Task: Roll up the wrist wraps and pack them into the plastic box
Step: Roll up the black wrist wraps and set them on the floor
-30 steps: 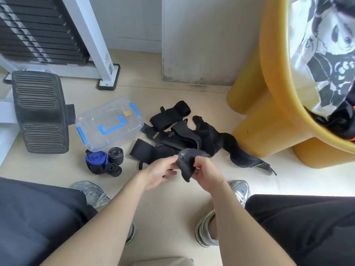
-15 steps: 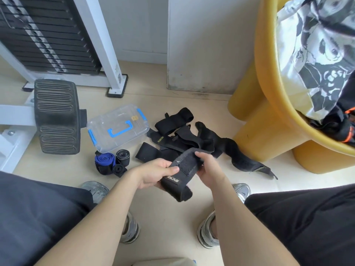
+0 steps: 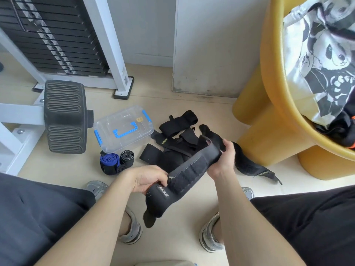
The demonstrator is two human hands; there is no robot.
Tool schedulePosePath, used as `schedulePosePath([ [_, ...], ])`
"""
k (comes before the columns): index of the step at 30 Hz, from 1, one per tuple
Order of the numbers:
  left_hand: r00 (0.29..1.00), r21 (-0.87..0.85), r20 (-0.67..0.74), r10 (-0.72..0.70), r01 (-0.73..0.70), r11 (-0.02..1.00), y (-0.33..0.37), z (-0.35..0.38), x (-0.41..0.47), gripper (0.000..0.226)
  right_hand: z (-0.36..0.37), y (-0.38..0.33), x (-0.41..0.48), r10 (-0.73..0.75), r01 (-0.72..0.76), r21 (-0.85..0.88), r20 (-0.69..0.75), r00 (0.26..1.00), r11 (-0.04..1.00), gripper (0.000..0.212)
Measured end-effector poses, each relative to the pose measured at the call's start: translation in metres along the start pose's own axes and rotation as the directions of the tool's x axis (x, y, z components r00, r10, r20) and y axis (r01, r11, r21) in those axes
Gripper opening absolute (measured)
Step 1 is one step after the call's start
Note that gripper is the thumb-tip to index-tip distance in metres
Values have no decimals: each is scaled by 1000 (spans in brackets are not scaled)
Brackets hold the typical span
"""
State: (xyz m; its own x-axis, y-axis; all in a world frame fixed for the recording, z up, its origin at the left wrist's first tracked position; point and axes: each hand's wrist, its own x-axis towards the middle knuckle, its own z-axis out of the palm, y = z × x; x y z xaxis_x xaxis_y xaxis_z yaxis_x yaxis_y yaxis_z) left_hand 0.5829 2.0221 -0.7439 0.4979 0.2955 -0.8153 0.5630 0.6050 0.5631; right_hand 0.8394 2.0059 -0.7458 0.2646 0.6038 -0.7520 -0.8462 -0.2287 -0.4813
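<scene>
Head view: black wrist wrap (image 3: 184, 175) held stretched above floor between both hands. Lower end pinched by curled left hand (image 3: 148, 179); upper end gripped by curled right hand (image 3: 223, 160). Fabric matte, padded, fuzzy fastening strip along length. Long axis slanted, lower-left to upper-right. Clear, blue-latched plastic box (image 3: 123, 129) closed, on floor beyond left hand, rolled wraps (image 3: 115, 163) beside it.
</scene>
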Motion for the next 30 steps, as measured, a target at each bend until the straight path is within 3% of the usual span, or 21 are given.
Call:
schedulePosePath([
  [3,994,53,-22,-106,107,993,-10,-2,2,23,2,2,5,25,-21,-307,10,1000,952,18],
  [6,987,85,80,-139,132,988,-18,-4,3,38,-8,16,12,25,-35,-623,-24,999,782,11],
  [9,978,69,165,-130,120,990,-19,-1,10,65,-24,38,6,219,-105,-770,47,975,630,25],
  [11,980,67,155,-121,112,991,-18,4,15,64,-29,49,3,321,-102,-860,74,944,499,37],
  [13,990,45,67,-124,121,992,-18,8,18,63,-28,56,2,397,-89,-915,83,914,395,43],
  [15,991,9,-66,-116,116,993,-22,10,22,59,-24,61,1,476,-89,-903,136,869,420,46],
  [17,976,-141,-196,-93,66,988,-28,10,28,47,-21,65,1,561,-94,-891,194,805,443,43],
  [20,952,-332,-302,-41,-64,941,-31,6,37,26,-18,72,4,621,-95,-923,172,765,372,27],
  [23,852,-398,-511,-113,-119,909,-39,-8,53,20,-16,73,12,453,-49,-963,79,888,264,44],
  [26,698,-199,-698,-160,26,980,-51,-25,61,25,-23,73,28,124,19,-992,34,992,122,37],
  [28,609,-132,-773,-175,115,985,-59,-32,62,21,-30,71,39,-13,63,-989,65,998,-134,21],
  [30,551,-168,-810,-203,115,979,-64,-36,64,18,-32,72,43,-76,105,-914,146,986,-393,26],
])
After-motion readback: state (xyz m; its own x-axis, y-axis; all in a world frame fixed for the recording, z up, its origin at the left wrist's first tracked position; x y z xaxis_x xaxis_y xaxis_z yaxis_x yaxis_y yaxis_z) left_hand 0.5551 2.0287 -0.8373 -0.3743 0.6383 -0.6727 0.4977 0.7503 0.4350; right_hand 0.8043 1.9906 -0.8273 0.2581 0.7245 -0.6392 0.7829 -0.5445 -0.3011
